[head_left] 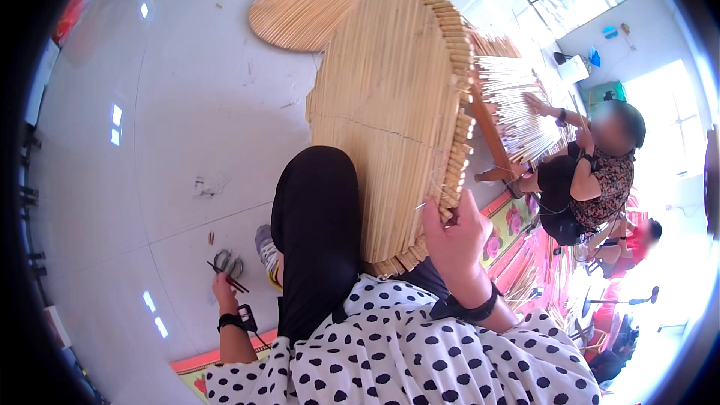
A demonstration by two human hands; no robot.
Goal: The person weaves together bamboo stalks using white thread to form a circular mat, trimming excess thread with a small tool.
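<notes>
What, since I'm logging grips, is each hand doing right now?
Left hand: at the scissors; whether it grips them cannot be told.
Right hand: closed at the stick panel's edge; exactly what it pinches is unclear.

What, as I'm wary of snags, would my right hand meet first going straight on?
Your right hand would likely first meet the short cut sticks edging the stick panel; exact depth is unclear.
</notes>
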